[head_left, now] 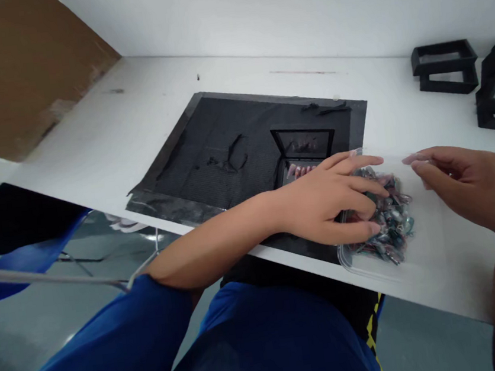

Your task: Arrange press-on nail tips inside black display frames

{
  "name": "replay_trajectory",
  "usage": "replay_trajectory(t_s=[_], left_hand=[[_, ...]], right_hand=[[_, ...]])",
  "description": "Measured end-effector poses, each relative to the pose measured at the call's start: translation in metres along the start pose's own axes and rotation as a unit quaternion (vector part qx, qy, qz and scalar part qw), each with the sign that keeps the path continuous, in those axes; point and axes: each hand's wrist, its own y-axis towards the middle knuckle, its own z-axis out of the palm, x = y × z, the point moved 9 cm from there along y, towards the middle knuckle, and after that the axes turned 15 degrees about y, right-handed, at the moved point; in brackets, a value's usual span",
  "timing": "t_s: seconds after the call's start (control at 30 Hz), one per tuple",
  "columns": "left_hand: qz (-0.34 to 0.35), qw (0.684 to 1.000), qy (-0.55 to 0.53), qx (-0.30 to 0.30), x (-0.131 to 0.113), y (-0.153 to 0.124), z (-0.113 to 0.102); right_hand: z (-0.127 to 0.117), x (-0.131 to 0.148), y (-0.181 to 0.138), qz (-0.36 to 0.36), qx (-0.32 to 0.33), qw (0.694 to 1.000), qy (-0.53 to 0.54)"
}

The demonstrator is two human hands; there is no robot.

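Observation:
My left hand point(334, 199) reaches across into a clear plastic bag point(373, 266) full of small multicoloured pieces point(390, 223); its fingers are curled down onto the pile. To the right of the bag, my right hand point(462, 185) hovers with thumb and forefinger pinched at the bag's upper edge; what they hold is too small to tell. Just behind my left hand lies an open black frame box point(303, 143) with pale pink items inside, resting on a black mat point(226, 152).
The white table point(141, 114) runs to a white wall. Several empty black frames point(443, 65) are stacked at the far right. A brown cardboard sheet point(6, 70) leans at the far left. My blue-clad legs are below the table edge.

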Motion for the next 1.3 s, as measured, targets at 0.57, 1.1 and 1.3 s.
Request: replay_trajectory(t_s=[0.57,1.1,1.3], left_hand=[[0.072,0.996,-0.03,0.051,-0.014,-0.006,-0.012],[0.119,0.973,-0.174,0.096,-0.018,-0.007,-0.006],[0.105,0.965,-0.226,0.079,-0.016,-0.005,-0.007]], right_hand=[[-0.005,-0.003,-0.003,-0.008,-0.003,1.0,0.014],[-0.007,-0.001,-0.004,-0.003,-0.01,1.0,0.014],[-0.007,-0.005,-0.003,-0.009,-0.008,1.0,0.015]])
